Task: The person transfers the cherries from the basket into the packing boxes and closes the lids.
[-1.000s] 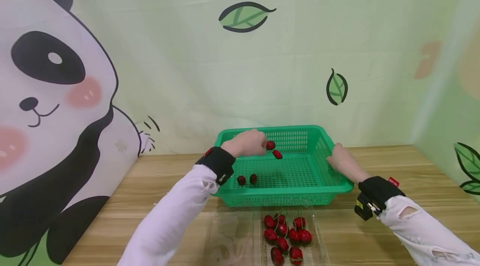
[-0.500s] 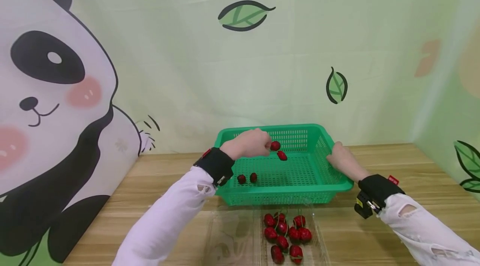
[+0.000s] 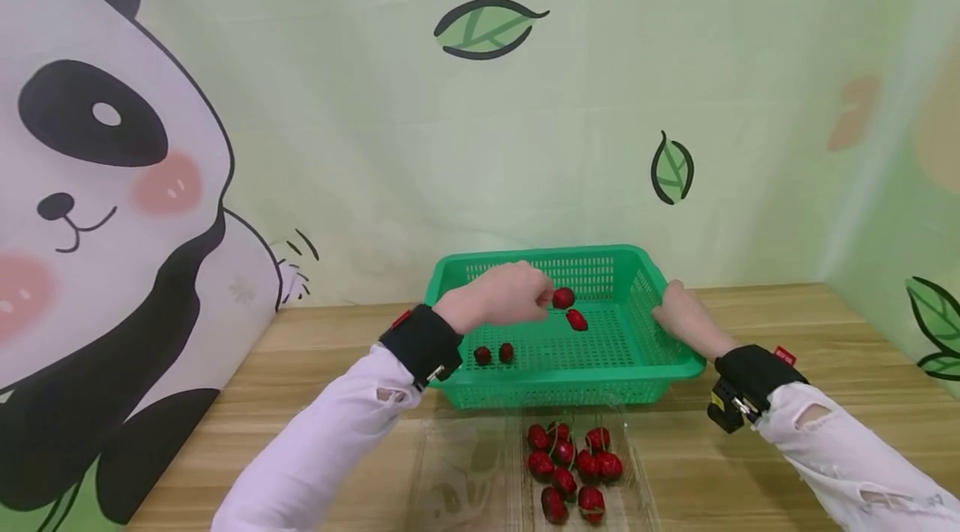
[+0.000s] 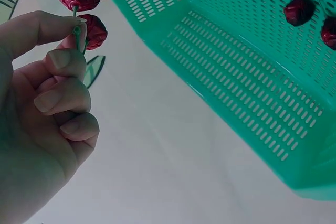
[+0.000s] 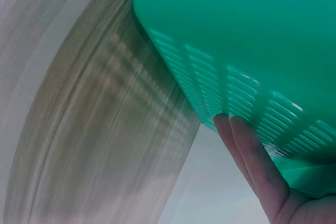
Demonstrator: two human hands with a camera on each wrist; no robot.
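Cherry stems (image 4: 77,36), hidden in head view, pinched in left hand (image 4: 50,108); green basket (image 3: 555,383) gripped by right hand (image 3: 690,320), cropped in right-wrist view.

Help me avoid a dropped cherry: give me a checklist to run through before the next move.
1. Left grip pinches the stems of the hanging cherries: ok.
2. Hanging cherries lie within the outline of the green basket in the head view: ok.
3. Their height above the basket's floor: cannot tell.
4. Right grip is at the basket's right side, fingers against its outer wall: ok.
5. Bare floor beside the two lying cherries: ok.
6. Clear box emptied: not ok, several cherries lie in it.
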